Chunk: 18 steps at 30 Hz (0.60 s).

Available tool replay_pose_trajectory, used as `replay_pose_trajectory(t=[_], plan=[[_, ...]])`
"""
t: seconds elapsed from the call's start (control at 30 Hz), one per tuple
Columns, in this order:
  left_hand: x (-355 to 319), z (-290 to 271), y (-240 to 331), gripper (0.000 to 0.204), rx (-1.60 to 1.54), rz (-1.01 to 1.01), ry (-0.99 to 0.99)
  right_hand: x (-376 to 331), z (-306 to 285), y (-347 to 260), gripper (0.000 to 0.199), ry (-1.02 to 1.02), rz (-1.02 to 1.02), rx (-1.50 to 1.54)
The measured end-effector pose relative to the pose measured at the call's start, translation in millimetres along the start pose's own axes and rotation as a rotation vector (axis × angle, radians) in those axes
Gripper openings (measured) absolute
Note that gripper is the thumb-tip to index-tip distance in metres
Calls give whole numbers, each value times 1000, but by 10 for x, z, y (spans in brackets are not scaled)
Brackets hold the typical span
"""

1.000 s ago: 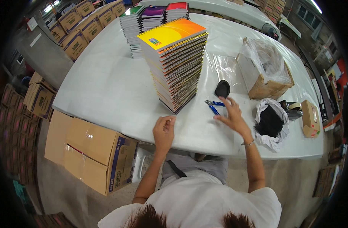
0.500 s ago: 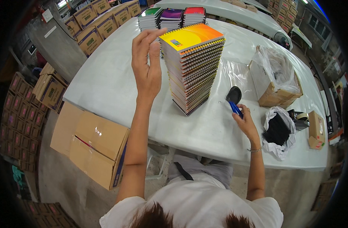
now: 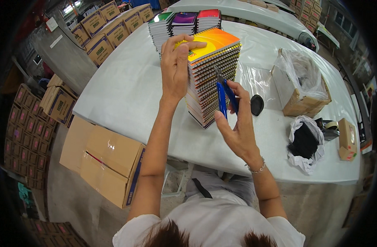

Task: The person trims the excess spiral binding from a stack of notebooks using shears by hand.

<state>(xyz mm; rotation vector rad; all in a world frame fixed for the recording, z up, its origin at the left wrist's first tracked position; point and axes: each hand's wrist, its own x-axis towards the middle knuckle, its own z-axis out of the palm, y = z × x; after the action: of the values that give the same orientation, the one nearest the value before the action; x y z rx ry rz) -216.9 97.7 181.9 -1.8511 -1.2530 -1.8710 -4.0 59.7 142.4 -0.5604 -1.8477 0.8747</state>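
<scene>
Up close, the left hand [image 3: 177,66] lies flat on the top of the tall stack of spiral notebooks [image 3: 209,78], fingers stretched out over the orange and yellow cover and gripping nothing, the thumb down the stack's near side; the right hand [image 3: 236,127] is just beside it, lower and to the right, curled round a pair of blue-handled snips [image 3: 223,96] with the fingers closed on the handles; the tip of the snips points up against the wire spines on the stack's right face, though whether the blades bite on a wire I cannot tell; the stack itself stands on the white surface [image 3: 126,90] straight ahead of both hands. Beyond the left hand, at the far edge of the stack, sit three shorter piles of notebooks [image 3: 184,20] with green, purple and red covers; to the right of the right hand lies a small black oval object [image 3: 257,104], and farther right an open cardboard box lined with clear plastic [image 3: 302,86]; nearer, right of the right wrist, a white bag holding something black [image 3: 304,142]; below the left forearm, on the floor, stands a brown carton [image 3: 104,162].
</scene>
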Motion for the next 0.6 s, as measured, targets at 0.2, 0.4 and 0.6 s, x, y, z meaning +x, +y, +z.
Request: replay_pose_trajectory(t=[0.2, 0.4, 0.6], plan=[[-24, 162, -86, 57, -22, 47, 171, 96, 202, 69, 71, 165, -249, -110], [-46, 204, -101, 58, -26, 47, 198, 80, 296, 212, 72, 190, -360, -254], [-41, 192, -111, 57, -31, 34, 196, 72, 220, 57, 66, -38, -48, 111]])
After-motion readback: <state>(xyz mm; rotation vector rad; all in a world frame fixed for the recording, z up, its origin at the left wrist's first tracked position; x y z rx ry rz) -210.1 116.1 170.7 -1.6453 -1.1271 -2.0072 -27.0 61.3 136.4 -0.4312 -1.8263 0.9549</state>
